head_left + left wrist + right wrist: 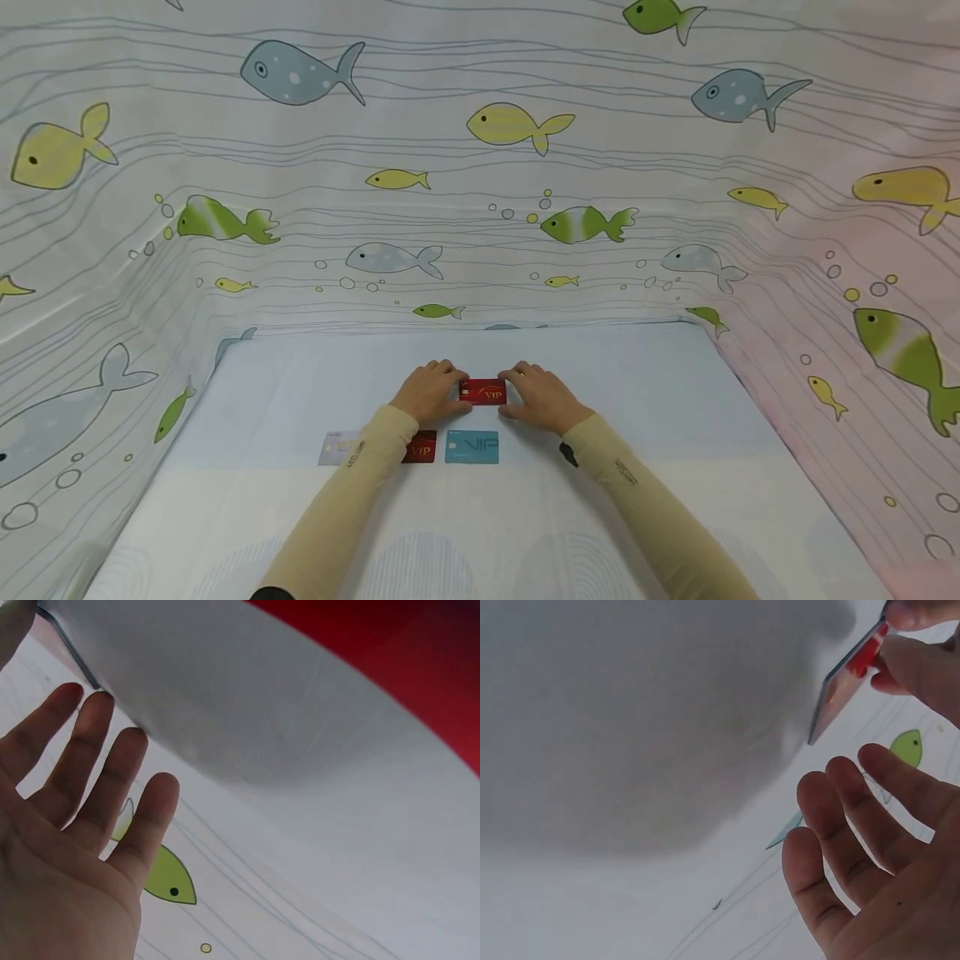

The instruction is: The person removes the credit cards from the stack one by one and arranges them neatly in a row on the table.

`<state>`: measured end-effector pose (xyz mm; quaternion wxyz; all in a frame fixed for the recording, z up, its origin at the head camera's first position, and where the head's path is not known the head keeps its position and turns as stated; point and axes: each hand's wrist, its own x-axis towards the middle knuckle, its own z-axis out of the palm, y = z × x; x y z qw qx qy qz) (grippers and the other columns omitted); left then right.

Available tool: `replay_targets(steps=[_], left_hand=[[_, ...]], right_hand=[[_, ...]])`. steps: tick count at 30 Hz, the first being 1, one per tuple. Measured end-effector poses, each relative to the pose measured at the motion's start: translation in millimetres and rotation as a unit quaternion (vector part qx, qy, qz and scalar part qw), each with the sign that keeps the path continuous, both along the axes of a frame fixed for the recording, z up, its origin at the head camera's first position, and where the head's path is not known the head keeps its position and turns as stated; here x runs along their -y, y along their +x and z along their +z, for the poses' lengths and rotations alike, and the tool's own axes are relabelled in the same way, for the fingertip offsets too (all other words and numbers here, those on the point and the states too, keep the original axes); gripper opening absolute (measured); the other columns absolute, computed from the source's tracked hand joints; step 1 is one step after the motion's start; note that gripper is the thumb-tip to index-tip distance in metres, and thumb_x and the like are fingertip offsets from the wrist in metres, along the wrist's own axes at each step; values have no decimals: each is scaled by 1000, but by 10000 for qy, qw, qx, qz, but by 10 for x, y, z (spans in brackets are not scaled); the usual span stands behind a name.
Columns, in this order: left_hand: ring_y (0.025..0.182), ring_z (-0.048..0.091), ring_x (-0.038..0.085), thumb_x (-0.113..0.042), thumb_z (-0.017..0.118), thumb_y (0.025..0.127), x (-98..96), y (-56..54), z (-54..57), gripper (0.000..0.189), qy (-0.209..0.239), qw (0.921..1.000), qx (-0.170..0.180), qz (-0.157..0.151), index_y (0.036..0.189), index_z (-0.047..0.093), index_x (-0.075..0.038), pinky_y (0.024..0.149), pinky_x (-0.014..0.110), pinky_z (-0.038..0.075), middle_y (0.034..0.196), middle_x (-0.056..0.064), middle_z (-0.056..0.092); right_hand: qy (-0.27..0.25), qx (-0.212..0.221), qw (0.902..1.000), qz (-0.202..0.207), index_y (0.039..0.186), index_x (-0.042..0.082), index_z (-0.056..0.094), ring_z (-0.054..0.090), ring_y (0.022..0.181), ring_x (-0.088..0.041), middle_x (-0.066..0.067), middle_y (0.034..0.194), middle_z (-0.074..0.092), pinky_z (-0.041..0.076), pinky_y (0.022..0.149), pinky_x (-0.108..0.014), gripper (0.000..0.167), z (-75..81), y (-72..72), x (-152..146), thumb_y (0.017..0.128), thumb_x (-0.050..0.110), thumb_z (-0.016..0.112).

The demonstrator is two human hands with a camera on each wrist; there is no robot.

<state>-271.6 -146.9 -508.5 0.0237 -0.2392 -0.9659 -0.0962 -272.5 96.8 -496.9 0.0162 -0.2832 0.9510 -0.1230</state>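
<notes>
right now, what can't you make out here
- Left part of lower red card: head view, hidden by left sleeve
- Right part of pale card: head view, same sleeve
- Lettering on held card: right wrist, blurred, steeply angled
- Corner print on blue card: head view, too small

A red card (482, 392) with gold "VIP" lettering tops a row of 3 others: a pale lavender-grey card (337, 448), a dark red card (422, 447) and a teal card (472, 447) marked in darker blue. Beige sleeves (341, 508) carry dark print. Striped blue arcs pattern the pale tablecloth (517, 508); green, yellow and grey-blue fish dot the wavy-lined white curtain (465, 208).
</notes>
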Motion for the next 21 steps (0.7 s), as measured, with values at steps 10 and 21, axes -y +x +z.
replay_targets(steps=[10,21], left_hand=[[110,60,26,-48,78,87,-9,-50,-8,57,-116,9999,72,-60,133,67,-15,99,44,49,121,8,65],[109,60,23,-51,76,87,-15,-114,16,59,-266,9991,322,63,136,66,-19,99,43,48,121,4,63]], right_hand=[[235,245,9994,-88,140,12,60,60,112,-25,-9,127,62,49,102,-43,64,-51,-107,81,87,43,80],[297,647,9970,-288,140,17,60,57,111,-22,-6,125,60,47,103,-43,65,-47,-209,129,85,46,80]])
